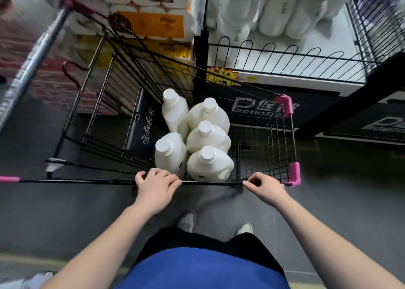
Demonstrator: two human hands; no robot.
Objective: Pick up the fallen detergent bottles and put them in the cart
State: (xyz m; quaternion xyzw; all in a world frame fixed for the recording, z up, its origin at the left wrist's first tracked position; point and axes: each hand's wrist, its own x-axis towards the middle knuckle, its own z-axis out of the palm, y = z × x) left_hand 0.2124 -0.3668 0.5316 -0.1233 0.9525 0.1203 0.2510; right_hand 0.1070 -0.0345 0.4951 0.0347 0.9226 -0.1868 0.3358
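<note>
gripping the cart (pixel 258 148) by its near bar (pixel 210 182), both hands closed round it.
my left hand (pixel 156 182) and right hand (pixel 264 185) each curl over the bar; five white detergent bottles (pixel 208 135) stand upright, touching, bunched in the basket's near-left part. risk, my judgement: nothing braces them on the right, so a jerked push could tip them; the wire shelf (pixel 285 55) sits close ahead, a bump would do the same.

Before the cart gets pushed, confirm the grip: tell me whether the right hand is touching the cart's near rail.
Touching. The head view shows the right hand with fingers curled over the cart's near rail, no gap between them.
</note>
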